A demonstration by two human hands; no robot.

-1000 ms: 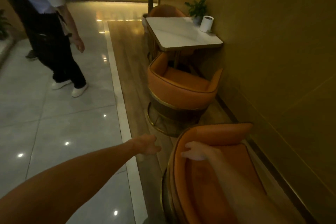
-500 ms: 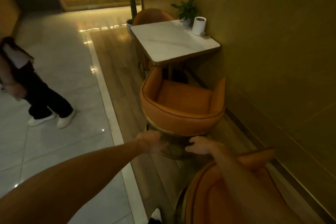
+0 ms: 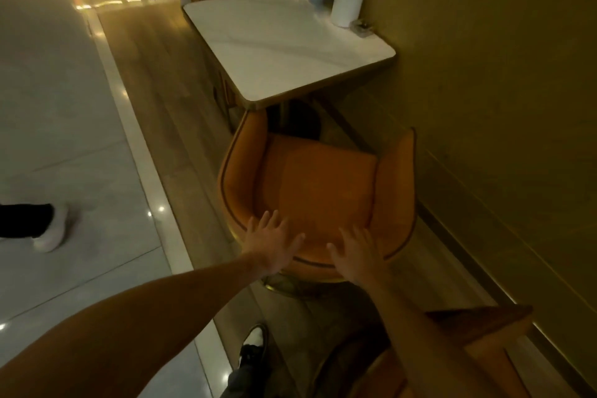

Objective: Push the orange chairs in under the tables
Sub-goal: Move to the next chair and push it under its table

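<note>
Laying our open left hand [image 3: 273,241] and right hand [image 3: 357,255] flat on the orange upholstered tub chair's [image 3: 316,191] backrest, unclenched, we judge it hardly under the white marble-topped table's [image 3: 284,42] near edge.

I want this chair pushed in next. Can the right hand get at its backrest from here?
Probably yes: the right hand lies spread on the top of the orange chair backrest, beside the left hand, with nothing between.
</note>
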